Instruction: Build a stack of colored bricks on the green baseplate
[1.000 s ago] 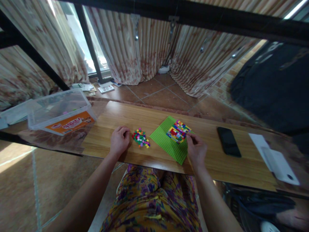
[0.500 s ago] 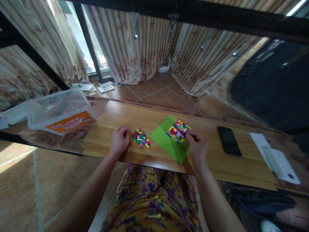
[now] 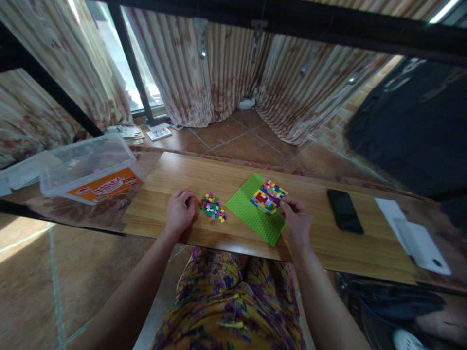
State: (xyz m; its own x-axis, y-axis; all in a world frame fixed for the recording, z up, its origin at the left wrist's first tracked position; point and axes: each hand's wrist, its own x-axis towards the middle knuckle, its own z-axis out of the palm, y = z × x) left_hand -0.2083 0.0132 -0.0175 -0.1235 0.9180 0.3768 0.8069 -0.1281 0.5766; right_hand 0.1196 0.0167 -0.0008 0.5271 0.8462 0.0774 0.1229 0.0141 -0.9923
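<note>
A green studded baseplate (image 3: 242, 203) lies turned at an angle on the wooden board. Toward its far right side, small multicoloured building bricks (image 3: 269, 197) are packed into a dense patch. My right hand (image 3: 297, 218) is at the right edge of this patch, thumb and fingertips pinched together; whatever they grip is too small or hidden to make out. Left of the baseplate lies a pile of loose bricks (image 3: 212, 208) in mixed colours. Beside the pile my left hand (image 3: 181, 210) rests on the board with its fingers curled in, and the inside of the fist is hidden.
The wooden board (image 3: 204, 170) spans my lap area. On its right lie a black phone (image 3: 345, 211) and a white flat object (image 3: 419, 238). A clear plastic box (image 3: 91, 167) with an orange label stands to the left. Dark bars (image 3: 233, 19) cross the top of view.
The whole view has shifted very slightly. Both hands keep nearly the same places, the right one still pinched at the edge of the brick patch.
</note>
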